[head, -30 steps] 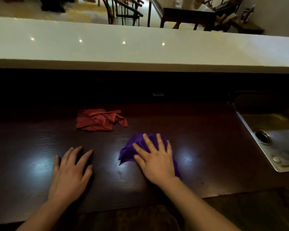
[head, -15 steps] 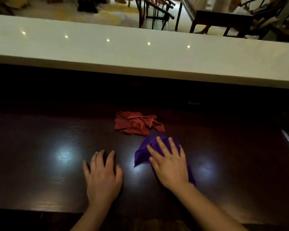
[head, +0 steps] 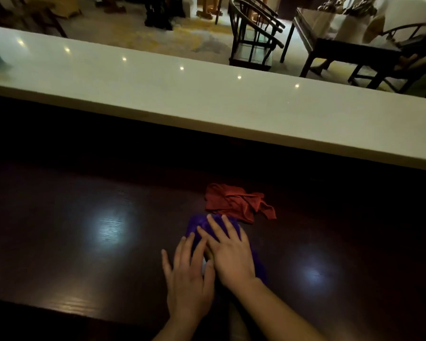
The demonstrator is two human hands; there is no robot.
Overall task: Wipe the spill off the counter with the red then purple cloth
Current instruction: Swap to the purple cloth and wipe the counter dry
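Dark glossy wooden counter (head: 84,242) fills the lower half of the frame, pale stone ledge (head: 158,94) runs across it above; ceiling-light glare sits centre left and lower right on the wood, so no spill can be made out

Crumpled red cloth (head: 236,203) lies loose just right of centre, untouched, likely set aside after its pass

Bunched purple cloth (head: 197,225) is just below it, edges near or touching, can't tell which

Right hand (head: 231,254) lies flat on the purple cloth, fingers spread and pressing, no pinch – a wiping posture

Left hand (head: 187,279) lies flat beside it, fingers open, tips at or over the cloth's left edge, probably bracing

Most of the purple cloth is hidden under the hands; forearms cut off at the bottom edge
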